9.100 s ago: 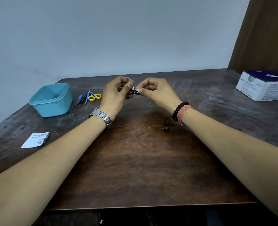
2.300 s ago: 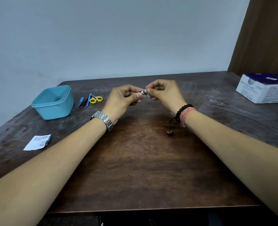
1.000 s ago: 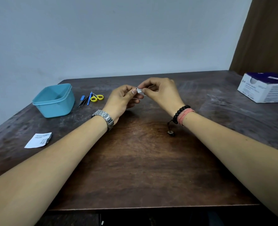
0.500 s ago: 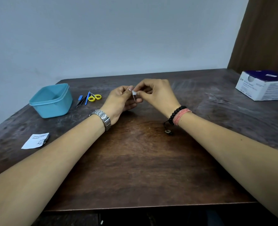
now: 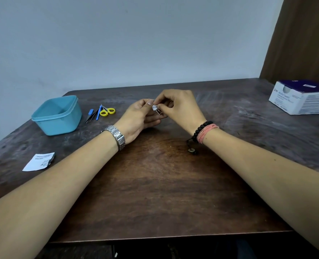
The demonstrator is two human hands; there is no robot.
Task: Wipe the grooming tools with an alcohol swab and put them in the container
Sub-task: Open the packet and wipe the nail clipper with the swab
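**Wiping a small metal tool mid-table**

Both hands met over the middle of the table (image 5: 155,184). The left hand (image 5: 138,118) pinched a small metal tool (image 5: 159,112), too hidden to name. The right hand (image 5: 179,107) pinched a white alcohol swab (image 5: 154,107) against it. To do this well, probably: hold the tool by 1 end, wrap the swab round it, draw along the whole length, then turn and repeat; it looked thin and slippery, so grip firm.

The blue container (image 5: 56,116) sat far left, looking empty. Just right of it lay yellow-handled scissors (image 5: 108,111), a blue-handled tool (image 5: 98,114) and dark tweezers (image 5: 91,116), unwiped as far as I could judge.

The dark wooden top looked worn and scuffed. A torn wrapper (image 5: 38,162) lay near left, a swab box (image 5: 302,97) far right. Plain pale wall behind, brown panel at right.
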